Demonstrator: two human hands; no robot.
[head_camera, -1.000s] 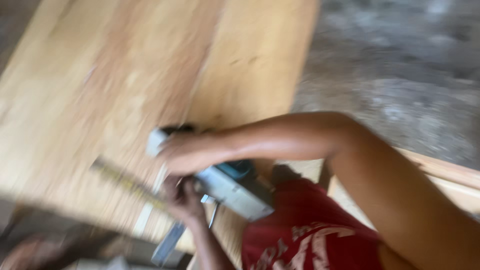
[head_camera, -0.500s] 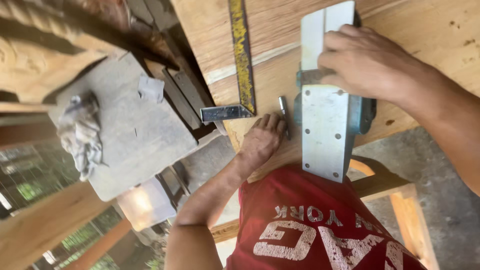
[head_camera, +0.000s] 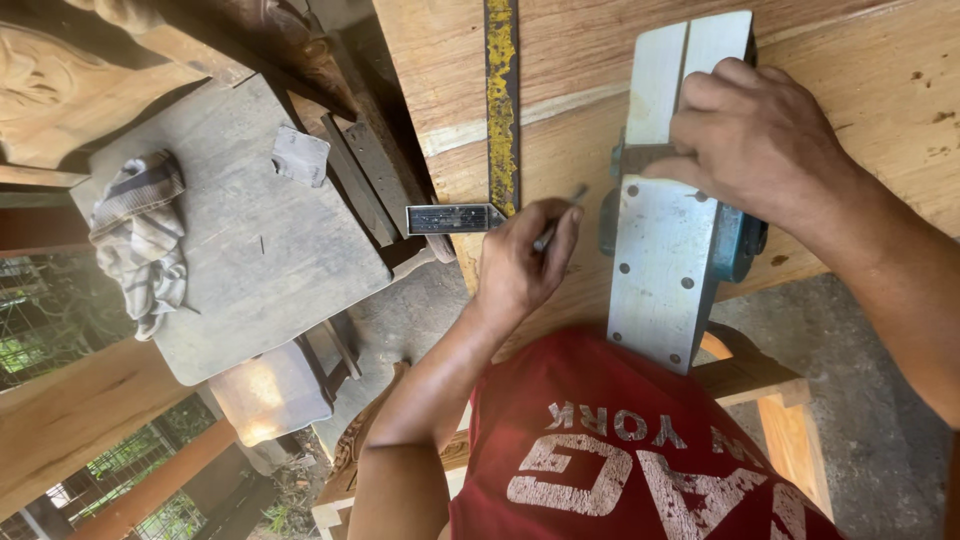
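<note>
The fingers (head_camera: 560, 225) of the left hand (head_camera: 520, 265) are pinched shut around a thin pencil-like marker (head_camera: 560, 215), its tip slanting up toward the wood just left of the power planer (head_camera: 665, 200). The grip is that of writing, low and close, so the point can reach the board near the tool's edge. The right hand (head_camera: 760, 140) lies over the top of the planer, fingers curled down across the front of its grey sole plate and the teal body below; it looks like a steadying hold, keeping the tool from sliding while the other hand works beside it.

The planer rests on its side on the wooden board (head_camera: 880, 120), sole plate facing the camera, its rear end overhanging the board's near edge above the red shirt (head_camera: 620, 450). Just left of the left hand a metal square (head_camera: 500, 120) lies on the board, its long yellowed blade running away from the person and its short steel arm (head_camera: 455, 218) jutting out past the board's left edge.

Further left, lower down, a worn grey stool (head_camera: 250, 260) carries a crumpled striped rag (head_camera: 140, 235) and a small square block (head_camera: 300, 157). Concrete floor (head_camera: 860, 390) shows at lower right.
</note>
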